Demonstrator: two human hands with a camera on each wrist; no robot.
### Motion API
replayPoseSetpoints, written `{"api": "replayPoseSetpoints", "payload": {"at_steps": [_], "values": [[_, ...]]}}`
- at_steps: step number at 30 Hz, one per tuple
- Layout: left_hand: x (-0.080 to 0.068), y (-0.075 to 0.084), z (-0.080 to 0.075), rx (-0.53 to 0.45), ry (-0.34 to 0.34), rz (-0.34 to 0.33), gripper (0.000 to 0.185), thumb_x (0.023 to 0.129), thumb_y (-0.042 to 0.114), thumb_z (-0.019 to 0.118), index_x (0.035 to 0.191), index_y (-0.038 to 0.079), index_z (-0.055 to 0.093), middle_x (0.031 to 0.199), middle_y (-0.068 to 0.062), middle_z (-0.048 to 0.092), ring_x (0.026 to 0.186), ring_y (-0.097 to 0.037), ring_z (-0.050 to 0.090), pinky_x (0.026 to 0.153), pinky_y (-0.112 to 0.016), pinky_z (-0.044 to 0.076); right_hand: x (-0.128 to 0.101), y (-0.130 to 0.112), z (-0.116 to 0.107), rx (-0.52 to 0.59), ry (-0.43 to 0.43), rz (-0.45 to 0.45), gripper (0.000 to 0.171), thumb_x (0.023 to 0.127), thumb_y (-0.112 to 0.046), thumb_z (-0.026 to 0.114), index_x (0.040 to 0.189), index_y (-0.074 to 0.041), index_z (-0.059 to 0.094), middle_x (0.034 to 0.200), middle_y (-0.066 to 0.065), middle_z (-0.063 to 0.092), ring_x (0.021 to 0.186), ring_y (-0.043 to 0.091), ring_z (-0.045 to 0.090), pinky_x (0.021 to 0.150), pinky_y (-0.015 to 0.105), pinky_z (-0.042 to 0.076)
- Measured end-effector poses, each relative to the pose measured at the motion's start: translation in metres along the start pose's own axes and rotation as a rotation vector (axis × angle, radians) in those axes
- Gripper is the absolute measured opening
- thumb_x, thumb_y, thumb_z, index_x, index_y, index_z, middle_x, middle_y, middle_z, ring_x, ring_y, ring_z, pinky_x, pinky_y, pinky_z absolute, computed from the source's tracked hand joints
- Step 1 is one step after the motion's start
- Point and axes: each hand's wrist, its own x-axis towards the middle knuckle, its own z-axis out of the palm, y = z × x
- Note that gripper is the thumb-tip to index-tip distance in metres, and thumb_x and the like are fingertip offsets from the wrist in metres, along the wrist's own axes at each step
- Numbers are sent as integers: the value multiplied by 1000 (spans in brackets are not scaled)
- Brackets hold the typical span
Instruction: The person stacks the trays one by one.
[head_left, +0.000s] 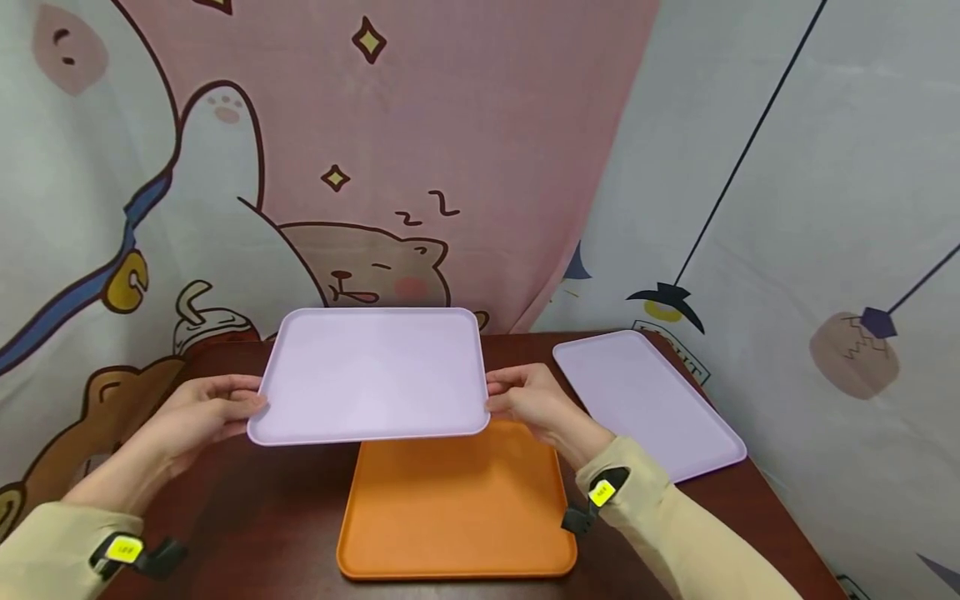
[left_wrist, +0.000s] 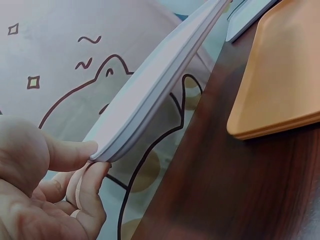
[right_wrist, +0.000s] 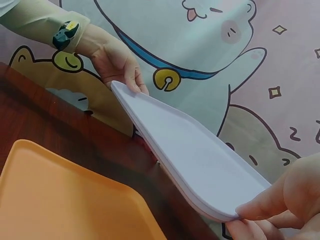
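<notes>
Behind everything hangs a cartoon curtain (head_left: 420, 125), pink and pale, with sleeping animals drawn on it. Below it stands the dark wooden table (head_left: 247, 517), which carries two trays. One is an orange tray (head_left: 457, 508) lying flat near the front edge, and the other is a second lilac tray (head_left: 645, 400) lying flat to the right, a little apart from the orange one.

Above the far end of the orange tray, clear of the table, a lilac tray (head_left: 371, 375) is held in the air, roughly level and face up. The left hand (head_left: 198, 412) grips its left edge, thumb on the rim and fingers curled underneath, as the left wrist view shows plainly. The right hand (head_left: 528, 398) pinches the right edge in the same way, thumb above and fingertips below. Both arms wear pale yellow sleeves (head_left: 675, 525), each with a small black and yellow wrist tag (head_left: 600, 493).
</notes>
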Motion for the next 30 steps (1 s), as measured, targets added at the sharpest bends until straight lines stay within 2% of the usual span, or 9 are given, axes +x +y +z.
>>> {"api": "replayPoseSetpoints", "payload": {"at_steps": [11, 22, 30], "values": [[-2, 8, 18, -41, -14, -35, 60, 104, 15, 70, 148, -14, 43, 113, -11, 67, 95, -19, 70, 83, -33, 62, -19, 1, -19, 10, 22, 3, 46, 85, 19, 69, 130, 20, 62, 99, 18, 69, 78, 21, 71, 78, 37, 64], [-7, 13, 40, -34, -15, -17, 57, 101, 14, 73, 144, -15, 48, 114, -16, 66, 94, -21, 70, 82, -32, 62, -40, 5, -36, -7, 27, -14, 48, 84, 15, 71, 131, 19, 61, 99, 15, 70, 82, 20, 70, 78, 32, 63], [-10, 17, 54, -30, -15, -28, 56, 100, 13, 74, 143, -14, 50, 116, -19, 63, 95, -25, 68, 83, -35, 63, -54, 5, -49, -27, 24, -17, 49, 86, 13, 72, 133, 19, 59, 102, 16, 69, 82, 20, 70, 76, 31, 62]]}}
